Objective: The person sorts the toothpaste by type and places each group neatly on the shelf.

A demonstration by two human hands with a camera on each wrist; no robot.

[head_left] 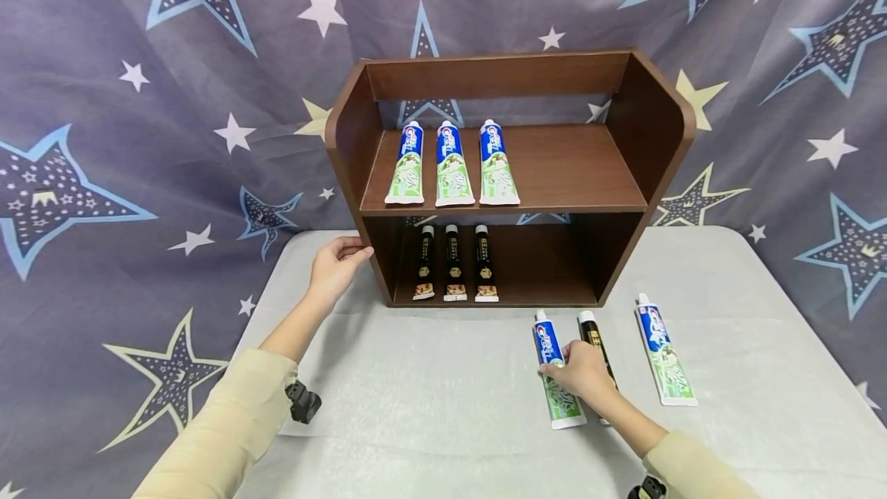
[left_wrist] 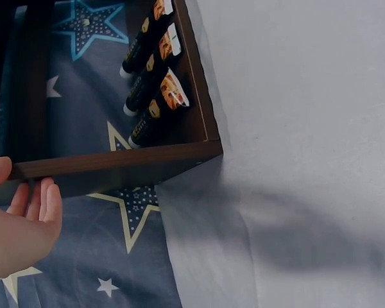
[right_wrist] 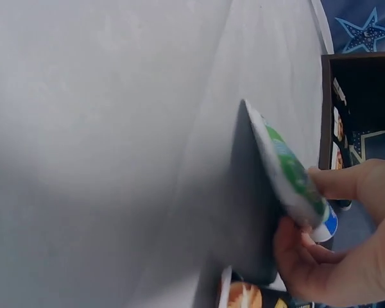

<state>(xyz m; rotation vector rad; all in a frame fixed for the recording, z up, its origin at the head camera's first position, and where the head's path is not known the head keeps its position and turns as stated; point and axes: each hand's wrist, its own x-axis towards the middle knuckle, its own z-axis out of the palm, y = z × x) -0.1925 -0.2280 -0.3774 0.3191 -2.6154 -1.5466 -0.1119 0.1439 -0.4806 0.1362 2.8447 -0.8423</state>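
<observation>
My right hand [head_left: 585, 373] pinches a blue, white and green toothpaste tube [head_left: 567, 405], thumb on one side and fingers on the other. In the right wrist view that toothpaste tube [right_wrist: 285, 170] is tilted, its crimped end pointing away from the palm. Just right of it, partly behind the hand, lies a black toothpaste tube [head_left: 589, 329] with a white cap. My left hand [head_left: 334, 272] grips the front edge of the brown shelf's [head_left: 343, 145] left side panel. From the left wrist, the thumb and fingers of this hand [left_wrist: 25, 224] lie on opposite sides of the panel.
Three green-and-blue toothpaste tubes [head_left: 453, 168] lie side by side on the upper shelf board. Below them are three black tubes [head_left: 453, 264], left of centre. Another green-and-blue tube [head_left: 665, 356] lies on the white tablecloth [head_left: 430, 391] at the right. A star-patterned curtain [head_left: 229, 175] hangs behind.
</observation>
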